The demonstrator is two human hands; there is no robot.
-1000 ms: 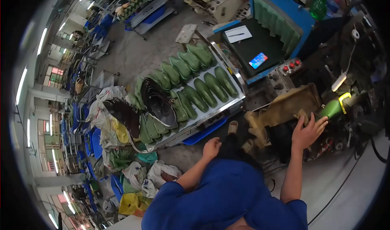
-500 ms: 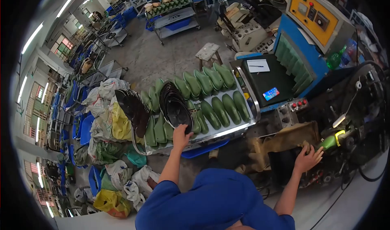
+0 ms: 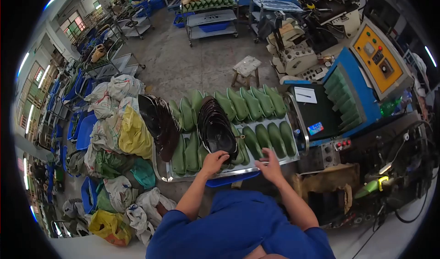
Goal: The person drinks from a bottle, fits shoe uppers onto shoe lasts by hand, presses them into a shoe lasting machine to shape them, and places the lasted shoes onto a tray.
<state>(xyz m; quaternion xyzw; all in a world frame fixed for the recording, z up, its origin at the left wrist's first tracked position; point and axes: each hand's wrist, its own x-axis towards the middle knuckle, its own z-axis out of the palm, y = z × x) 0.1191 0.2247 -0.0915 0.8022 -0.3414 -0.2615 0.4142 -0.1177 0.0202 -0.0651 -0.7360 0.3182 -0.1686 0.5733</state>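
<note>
My left hand (image 3: 214,163) is at the near end of a nested stack of dark, glossy shoe uppers (image 3: 218,133), its thumb and fingers pinching the rim of the closest one. My right hand (image 3: 270,169) hovers over the front edge of the metal cart (image 3: 215,174), fingers apart and holding nothing. Just beyond it stand green shoe lasts (image 3: 276,139) in a row, with a second row of lasts (image 3: 253,104) behind. Another bunch of dark uppers (image 3: 158,124) leans at the cart's left end.
Stuffed sacks (image 3: 135,133) are heaped left of the cart. On the right are a machine with a yellow control panel (image 3: 381,57), a phone (image 3: 315,128) and a notepad (image 3: 305,95). A green last (image 3: 366,189) is mounted on the machine near me. A stool (image 3: 246,67) stands behind.
My right hand has left the machine on the right and moved left to the cart. My left hand stays at the stack of uppers. The view has shifted.
</note>
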